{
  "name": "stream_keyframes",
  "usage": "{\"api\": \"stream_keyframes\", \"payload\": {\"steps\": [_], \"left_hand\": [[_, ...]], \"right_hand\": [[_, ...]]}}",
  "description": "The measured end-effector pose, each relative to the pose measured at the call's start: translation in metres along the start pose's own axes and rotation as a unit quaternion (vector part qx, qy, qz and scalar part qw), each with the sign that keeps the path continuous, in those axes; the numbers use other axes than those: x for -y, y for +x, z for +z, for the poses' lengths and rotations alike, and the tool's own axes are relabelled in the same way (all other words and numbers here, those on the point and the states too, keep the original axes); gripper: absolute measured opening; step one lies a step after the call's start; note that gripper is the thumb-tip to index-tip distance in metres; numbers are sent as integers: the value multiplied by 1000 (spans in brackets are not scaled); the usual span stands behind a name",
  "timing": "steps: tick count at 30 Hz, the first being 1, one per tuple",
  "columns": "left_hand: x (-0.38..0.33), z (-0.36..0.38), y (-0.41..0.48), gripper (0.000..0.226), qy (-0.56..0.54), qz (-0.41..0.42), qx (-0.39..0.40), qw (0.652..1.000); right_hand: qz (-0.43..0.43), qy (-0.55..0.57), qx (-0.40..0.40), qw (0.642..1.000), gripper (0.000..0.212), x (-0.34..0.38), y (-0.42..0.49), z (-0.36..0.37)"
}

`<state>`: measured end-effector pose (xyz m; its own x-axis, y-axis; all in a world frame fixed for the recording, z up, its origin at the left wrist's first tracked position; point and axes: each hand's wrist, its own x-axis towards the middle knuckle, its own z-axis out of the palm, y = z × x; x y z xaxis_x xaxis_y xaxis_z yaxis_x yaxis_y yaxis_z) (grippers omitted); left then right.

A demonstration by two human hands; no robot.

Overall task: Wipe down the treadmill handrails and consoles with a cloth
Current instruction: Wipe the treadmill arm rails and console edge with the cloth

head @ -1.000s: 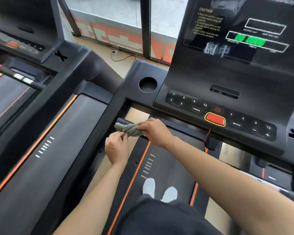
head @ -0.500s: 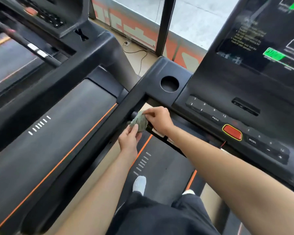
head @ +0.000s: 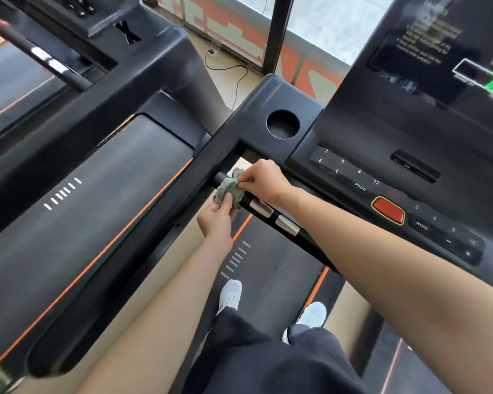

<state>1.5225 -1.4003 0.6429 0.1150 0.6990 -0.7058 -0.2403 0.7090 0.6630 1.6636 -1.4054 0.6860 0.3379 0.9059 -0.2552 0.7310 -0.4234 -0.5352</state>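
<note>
Where the neighbouring treadmill [head: 83, 217] fills the left of my view, its dark belt edged in orange, there is nothing I need for this wipe. Next comes my own machine's side handrail [head: 154, 234], a thick black beam running from near my left elbow up toward the cup holder [head: 283, 124]. Just right of where that beam meets the console housing sits the cloth [head: 228, 188], a grey-green wad bunched round the left end of the crossbar [head: 274, 216].

My left hand [head: 217, 220] comes at the cloth from below and pinches its lower fold between thumb and fingers. My right hand [head: 264, 180] is at its upper right edge, fingertips nipping another fold. Both hands hold the cloth, close together, and neither is spread flat.

The crossbar's long axis runs from under the cloth down and to the right, past two metal sensor plates [head: 261, 207] and beneath my right forearm. I judge that stretch is what the next wipe must follow, so the right hand, being nearer to it, would lead.

Above the bar to the right is the console [head: 382, 155], with its red stop button [head: 388, 210] and lit screen [head: 439, 66]. Beyond it are window glass and a cable [head: 231, 69] on the floor.
</note>
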Motion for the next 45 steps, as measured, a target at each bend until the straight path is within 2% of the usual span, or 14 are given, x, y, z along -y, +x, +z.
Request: {"api": "stream_keyframes", "payload": {"steps": [7, 19, 30, 39, 41, 45], "left_hand": [[17, -4, -15, 13, 94, -25, 40, 995], [88, 7, -64, 12, 169, -82, 140, 972], [133, 19, -104, 19, 218, -119, 169, 954], [141, 22, -113, 18, 243, -124, 193, 943], [146, 22, -114, 17, 263, -120, 209, 934], [152, 20, -121, 19, 337, -99, 292, 890]], "right_hand": [[9, -30, 1, 999, 13, -21, -29, -8], [77, 4, -7, 997, 8, -93, -119, -24], [119, -34, -14, 992, 11, -122, -180, -39], [131, -62, -41, 989, 13, -133, -209, -34], [142, -61, -52, 987, 13, -135, -218, -33], [183, -52, -79, 979, 11, -140, -236, -32]]}}
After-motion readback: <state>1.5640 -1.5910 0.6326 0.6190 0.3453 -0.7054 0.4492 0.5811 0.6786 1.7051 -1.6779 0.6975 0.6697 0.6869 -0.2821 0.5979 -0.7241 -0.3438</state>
